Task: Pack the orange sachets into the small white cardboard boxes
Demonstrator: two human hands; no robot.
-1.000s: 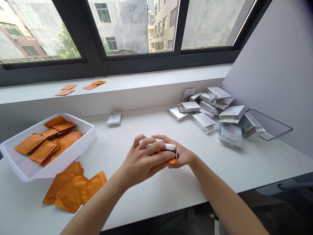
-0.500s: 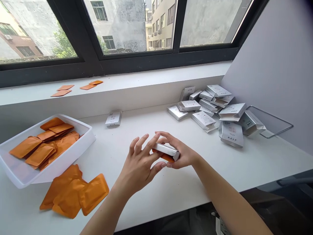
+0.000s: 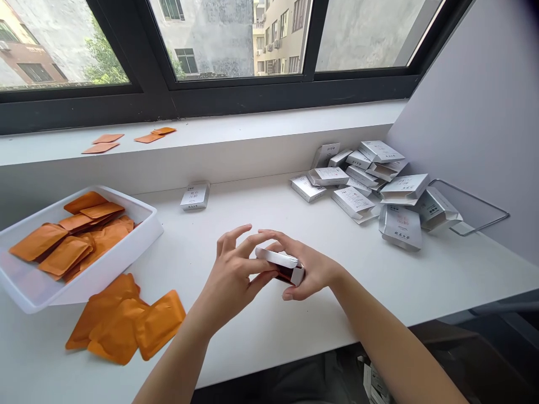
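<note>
My right hand (image 3: 309,268) grips a small white-and-silver cardboard box (image 3: 278,257) above the middle of the table, fingers over its far side and thumb below. The box's open side faces me, its end flap stands out, and a dark orange edge shows inside. At that opening, the thumb and index finger of my left hand (image 3: 240,269) press together, while its other fingers are raised apart. On the table to the left lie several orange sachets (image 3: 122,320). A white plastic bin (image 3: 147,233) behind them holds more orange sachets (image 3: 65,255).
A pile of silver boxes (image 3: 400,224), some with open ends, lies at the right beside a bent wire frame (image 3: 484,205). One box (image 3: 195,196) sits alone near the sill. Several flat orange pieces (image 3: 103,143) rest on the windowsill (image 3: 252,120).
The orange sachet that showed under the box is now mostly out of sight inside it. My left thumb has moved up to the box's opening, and the view has tipped slightly downward.
</note>
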